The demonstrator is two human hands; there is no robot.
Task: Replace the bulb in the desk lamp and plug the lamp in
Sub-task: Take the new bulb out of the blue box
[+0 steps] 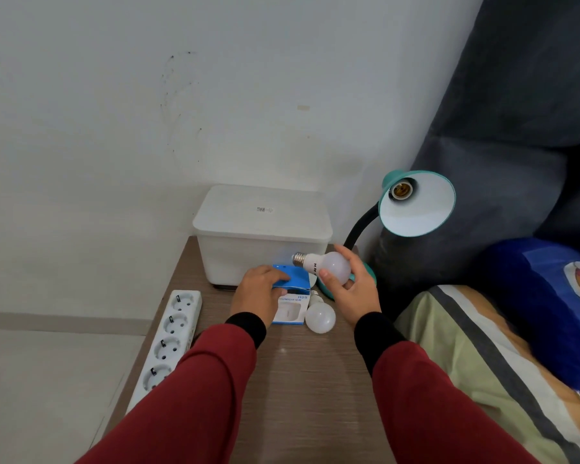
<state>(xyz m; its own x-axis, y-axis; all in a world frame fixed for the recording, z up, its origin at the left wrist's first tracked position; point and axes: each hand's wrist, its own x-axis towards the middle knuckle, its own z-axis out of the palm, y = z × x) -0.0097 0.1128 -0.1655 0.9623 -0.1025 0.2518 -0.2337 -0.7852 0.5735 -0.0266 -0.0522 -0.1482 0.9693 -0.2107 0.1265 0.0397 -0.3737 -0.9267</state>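
A teal desk lamp (416,202) stands at the table's back right on a black gooseneck, its shade tilted toward me with a bare brass socket (400,190) inside. My right hand (352,289) holds a white bulb (325,266) sideways just below the shade, its screw base pointing left. A second white bulb (319,315) lies on the table beside a blue and white box (290,296). My left hand (260,293) rests on that box, fingers over its blue top flap. The lamp's plug and cord are not visible.
A white power strip (168,339) with several sockets lies along the left edge of the wooden table (298,390). A white lidded container (262,232) stands at the back against the wall. A bed with a striped sheet and a blue pillow (543,303) borders the right side.
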